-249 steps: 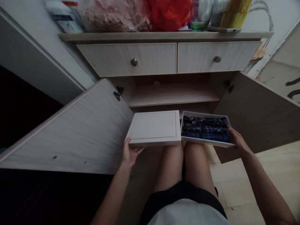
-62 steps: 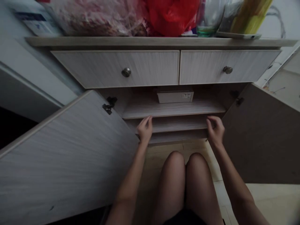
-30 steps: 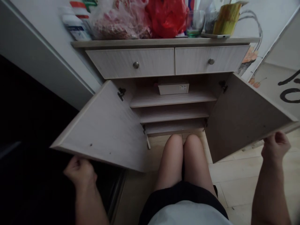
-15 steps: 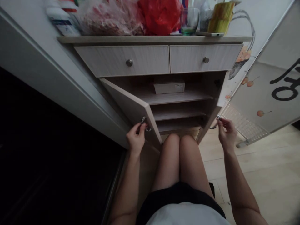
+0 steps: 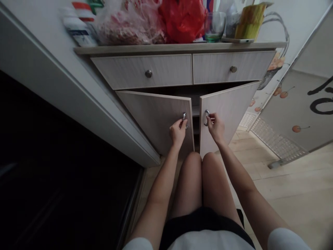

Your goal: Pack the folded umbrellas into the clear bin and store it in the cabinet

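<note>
A pale wood cabinet stands in front of my knees. My left hand pinches the metal handle of the left cabinet door. My right hand grips the metal handle of the right cabinet door. Both doors stand nearly closed, with a narrow dark gap between them. The shelves and the white box inside are hidden behind the doors.
Two closed drawers with round knobs sit above the doors. On the cabinet top lie a red bag, a pink bag, a glass and bottles. A dark opening is at left, a painted panel at right.
Both doors have swung inward from half open to nearly closed, my hands following on their handles. The white box on the shelf is no longer visible.
</note>
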A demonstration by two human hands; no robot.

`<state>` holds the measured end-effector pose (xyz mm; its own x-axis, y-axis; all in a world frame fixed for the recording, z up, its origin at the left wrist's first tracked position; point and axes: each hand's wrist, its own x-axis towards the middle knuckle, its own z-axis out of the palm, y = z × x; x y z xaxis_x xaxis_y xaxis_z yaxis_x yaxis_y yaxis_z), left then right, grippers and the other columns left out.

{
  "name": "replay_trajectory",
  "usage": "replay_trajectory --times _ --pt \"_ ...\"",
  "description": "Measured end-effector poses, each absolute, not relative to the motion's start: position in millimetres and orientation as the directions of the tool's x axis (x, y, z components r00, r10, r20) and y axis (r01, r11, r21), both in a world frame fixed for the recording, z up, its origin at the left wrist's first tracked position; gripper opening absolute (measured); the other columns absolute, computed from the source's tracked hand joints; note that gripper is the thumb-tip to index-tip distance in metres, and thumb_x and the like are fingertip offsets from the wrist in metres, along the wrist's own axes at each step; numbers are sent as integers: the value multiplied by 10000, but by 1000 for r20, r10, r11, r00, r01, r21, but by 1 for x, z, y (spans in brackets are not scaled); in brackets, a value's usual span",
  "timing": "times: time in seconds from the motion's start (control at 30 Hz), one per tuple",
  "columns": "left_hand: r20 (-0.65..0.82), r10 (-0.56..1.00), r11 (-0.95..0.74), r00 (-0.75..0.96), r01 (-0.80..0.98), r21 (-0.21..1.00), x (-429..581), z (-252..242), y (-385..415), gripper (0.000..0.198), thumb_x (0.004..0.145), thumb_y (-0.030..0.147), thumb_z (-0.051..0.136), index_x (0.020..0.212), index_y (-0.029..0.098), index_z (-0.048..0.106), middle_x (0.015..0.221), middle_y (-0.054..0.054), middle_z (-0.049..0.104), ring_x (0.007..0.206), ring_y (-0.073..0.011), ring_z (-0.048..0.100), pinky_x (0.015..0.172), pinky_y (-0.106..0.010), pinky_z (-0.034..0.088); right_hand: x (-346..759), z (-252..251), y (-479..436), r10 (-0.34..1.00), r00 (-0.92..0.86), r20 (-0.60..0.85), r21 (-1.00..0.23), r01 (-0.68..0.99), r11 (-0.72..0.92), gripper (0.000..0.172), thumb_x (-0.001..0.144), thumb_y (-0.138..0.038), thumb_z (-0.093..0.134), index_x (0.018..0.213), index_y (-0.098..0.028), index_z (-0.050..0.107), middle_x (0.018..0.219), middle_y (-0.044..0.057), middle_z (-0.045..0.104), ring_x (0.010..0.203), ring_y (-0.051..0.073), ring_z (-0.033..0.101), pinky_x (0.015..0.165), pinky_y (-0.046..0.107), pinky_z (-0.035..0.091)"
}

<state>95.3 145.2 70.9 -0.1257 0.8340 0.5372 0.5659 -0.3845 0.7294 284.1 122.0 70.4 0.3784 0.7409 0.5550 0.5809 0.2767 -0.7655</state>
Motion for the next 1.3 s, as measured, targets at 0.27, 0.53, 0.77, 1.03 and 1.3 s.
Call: replay_trajectory --times 0.27,0.53,0.77,1.03,1.3 --pt "496 858 -273 -133 699 661 118 84 178 285 963 390 590 906 177 771 838 -102 760 755 -197 672 678 -270 398 268 73 176 757 346 554 -746 611 267 219 985 -406 485 968 -214 591 957 59 712 801 186 666 694 285 442" --pt "443 890 -228 -107 738 635 130 93 210 327 978 441 554 931 200 770 894 -107 763 815 -210 668 685 -277 368 265 69 222 735 344 584 -715 647 264 221 976 -386 492 974 -202 615 915 77 689 792 191 629 701 299 444" --pt "443 890 -240 -107 716 656 135 93 230 325 976 440 558 912 202 770 900 -125 761 839 -232 677 700 -290 380 265 71 241 776 324 541 -726 645 237 246 980 -390 470 1029 -194 611 960 108 692 844 220 645 802 354 472" --pt "448 886 -235 -120 716 657 138 92 245 335 972 456 559 901 208 773 897 -126 767 834 -239 685 692 -292 389 262 73 253 753 355 554 -722 655 223 281 979 -426 465 996 -195 624 922 105 695 846 220 634 774 335 465" --pt "457 881 -233 -123 727 646 140 90 254 349 976 465 549 901 205 770 901 -119 769 812 -226 673 673 -289 367 263 72 255 780 343 524 -727 657 200 250 967 -380 475 1035 -188 619 957 111 686 883 226 639 814 347 456"
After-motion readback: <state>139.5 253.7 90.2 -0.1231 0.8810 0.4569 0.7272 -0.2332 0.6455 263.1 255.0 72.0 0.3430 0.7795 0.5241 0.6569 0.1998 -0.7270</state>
